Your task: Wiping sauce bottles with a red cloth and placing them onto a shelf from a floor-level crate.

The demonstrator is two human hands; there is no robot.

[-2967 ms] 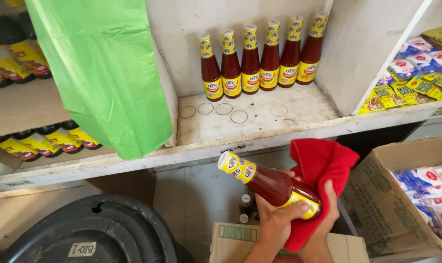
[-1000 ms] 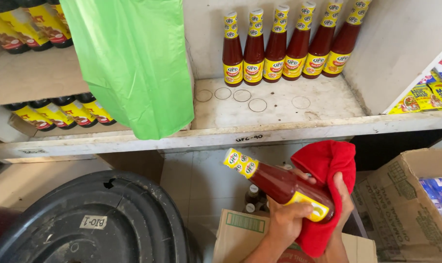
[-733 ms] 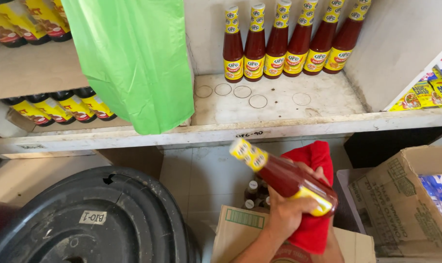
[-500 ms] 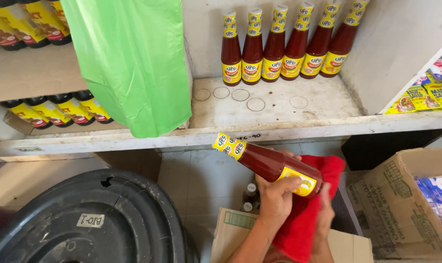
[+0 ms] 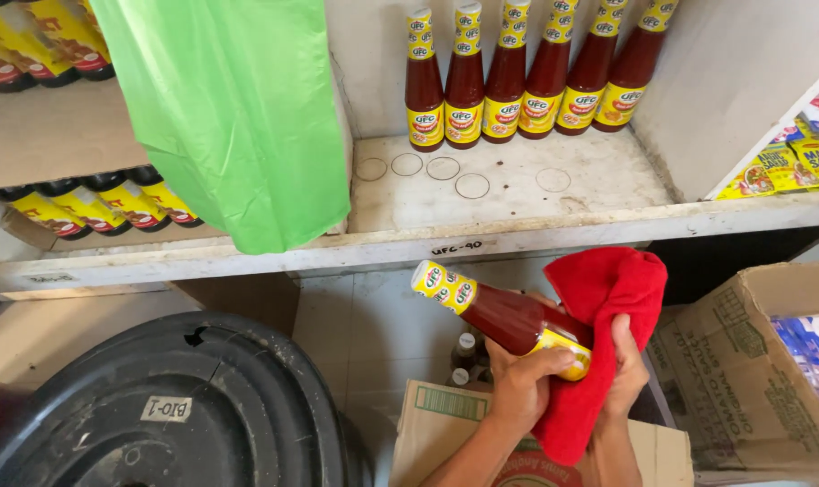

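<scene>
In front of me is a white shelf, worn and marked with ring stains. A big green plastic bag hangs over its left part. Below on the left stands a large black drum lid. On the right there is an open cardboard box with packets inside, and a second carton is under my arms. At the back of the shelf six red sauce bottles stand upright in a row, touching each other.

I hold one more sauce bottle below the shelf edge, over the carton. It is tilted, with the yellow cap up and to the left. My left hand grips its lower part, the fingers curled tight around the label. My right hand holds a red cloth against the bottom end of the bottle; the fingers are closed on the cloth, which hangs down between my two hands.
</scene>
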